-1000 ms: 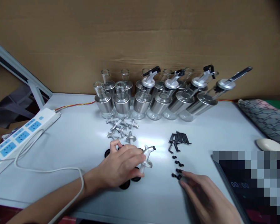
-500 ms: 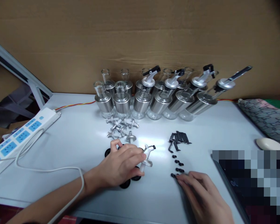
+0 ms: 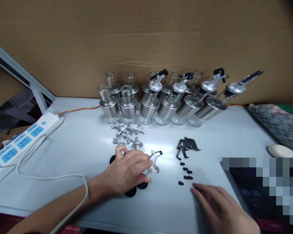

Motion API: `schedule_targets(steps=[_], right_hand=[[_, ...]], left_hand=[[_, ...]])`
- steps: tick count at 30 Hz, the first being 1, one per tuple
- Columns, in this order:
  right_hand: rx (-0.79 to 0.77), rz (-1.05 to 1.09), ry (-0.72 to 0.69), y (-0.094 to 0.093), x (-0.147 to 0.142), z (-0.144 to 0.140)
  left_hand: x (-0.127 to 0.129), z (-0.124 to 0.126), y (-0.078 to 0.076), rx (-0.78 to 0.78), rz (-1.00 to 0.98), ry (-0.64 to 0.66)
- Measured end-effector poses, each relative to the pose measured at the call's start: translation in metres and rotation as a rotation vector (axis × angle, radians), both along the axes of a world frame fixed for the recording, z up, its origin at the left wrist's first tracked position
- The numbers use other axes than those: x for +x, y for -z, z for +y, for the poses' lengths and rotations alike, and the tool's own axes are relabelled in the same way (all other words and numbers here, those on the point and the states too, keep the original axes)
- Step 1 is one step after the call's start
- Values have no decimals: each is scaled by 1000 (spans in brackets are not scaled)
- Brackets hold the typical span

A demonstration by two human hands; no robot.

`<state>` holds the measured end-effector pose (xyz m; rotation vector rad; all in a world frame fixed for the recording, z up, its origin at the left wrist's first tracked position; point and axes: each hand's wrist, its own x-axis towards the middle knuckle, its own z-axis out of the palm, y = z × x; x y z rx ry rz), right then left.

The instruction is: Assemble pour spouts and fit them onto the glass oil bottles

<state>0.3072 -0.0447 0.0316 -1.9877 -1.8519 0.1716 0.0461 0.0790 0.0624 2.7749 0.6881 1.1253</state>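
Observation:
My left hand [image 3: 129, 169] is closed on a silver pourer spout [image 3: 153, 167] with a black tip, held upright between thumb and fingers. Round black caps [image 3: 130, 191] lie beneath and around that hand, partly hidden by it. My right hand [image 3: 217, 201] has thumb and forefinger drawn together low over the table; whether a small piece sits between them cannot be seen. Just left of its fingertips are several small black plugs [image 3: 185, 177]. Beyond those lies a cluster of black levers [image 3: 188, 143]. More silver pourer spouts [image 3: 128, 134] are heaped past my left hand.
Glass bottles with metal sleeves [image 3: 148, 109] stand at the back against cardboard [image 3: 146, 39], some topped with pourers. At left are a power strip [image 3: 26, 143] and a white cable [image 3: 63, 177] crossing over my left forearm. A dark-screened device [image 3: 254, 195] and white mouse [image 3: 282, 151] are at right.
My right hand has drawn back to the right, away from the lowest black plug. My left hand and the pourer spout have stayed almost still.

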Motion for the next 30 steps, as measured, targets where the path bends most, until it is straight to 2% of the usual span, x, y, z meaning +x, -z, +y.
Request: schedule_targets(steps=[6,10,14,22,26,30], right_hand=[[-82,61,116,-9,-4,2],[-12,10,96,-7,-4,2],[-50,48,116,-4,-1,-1],[-96,218,319,-2,-17,14],[-66,241,242,-6,-23,24],[25,150,128,-12,-26,30]], left_hand=[[1,0,-1,15,-4,-2],[0,0,0,11,-1,-8],[-1,0,1,3,-3,-8],[0,0,2,-18,-4,9],[0,0,1,-18,-4,18],[-1,0,0,-9,2,12]])
